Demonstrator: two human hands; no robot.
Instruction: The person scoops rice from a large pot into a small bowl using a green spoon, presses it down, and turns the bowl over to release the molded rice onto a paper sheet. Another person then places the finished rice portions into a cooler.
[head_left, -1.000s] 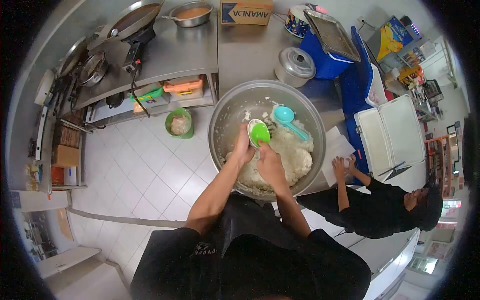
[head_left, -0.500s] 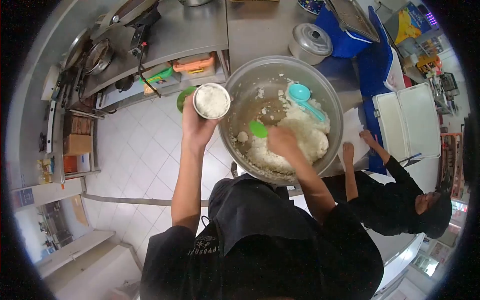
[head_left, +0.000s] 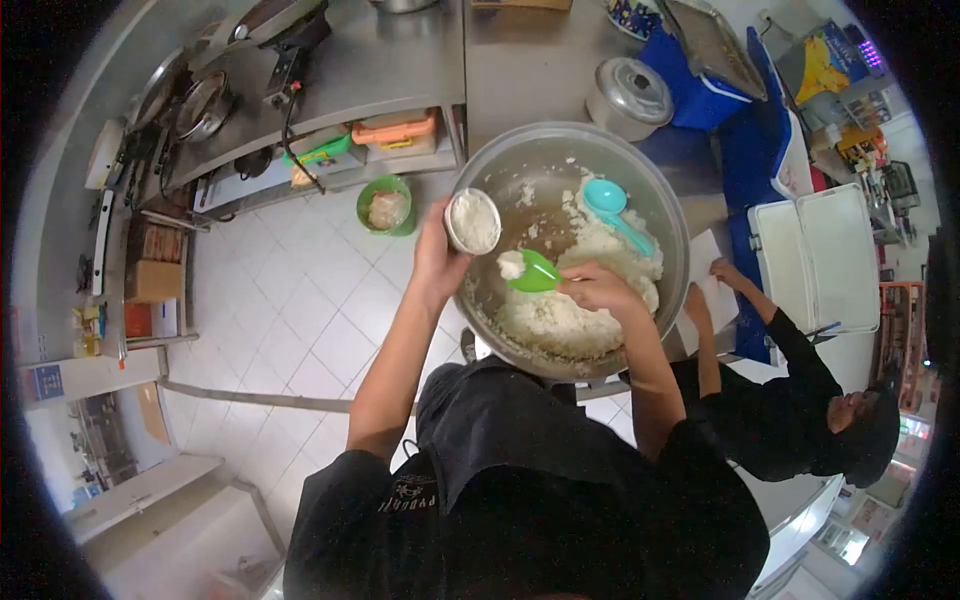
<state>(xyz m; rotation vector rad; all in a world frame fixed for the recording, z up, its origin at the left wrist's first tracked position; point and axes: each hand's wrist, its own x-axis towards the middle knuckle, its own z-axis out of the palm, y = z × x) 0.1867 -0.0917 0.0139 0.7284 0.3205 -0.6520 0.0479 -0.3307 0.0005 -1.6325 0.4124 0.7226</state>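
Note:
My left hand (head_left: 436,262) is wrapped round a small cup (head_left: 473,222) filled with white rice, tilted over the left rim of a large metal pot (head_left: 668,300). In my right hand (head_left: 603,288) is a green rice scoop (head_left: 537,273), with a small clump of rice (head_left: 511,265) at its tip. The scoop is over the pot, just below and right of the cup, apart from it. Cooked rice (head_left: 560,322) is heaped along the pot's right and near sides. A turquoise ladle (head_left: 606,197) lies on the rice at the back right.
A green bin (head_left: 386,206) stands on the tiled floor to the left. Behind the big pot is a lidded pot (head_left: 629,98). At right, a co-worker (head_left: 790,390) has both hands on white paper (head_left: 707,290), beside an open cooler (head_left: 815,255).
My left hand has brought the cup rightward and down, tilting it at the pot's rim. My right hand has lifted the scoop from the heap with a clump of rice on it.

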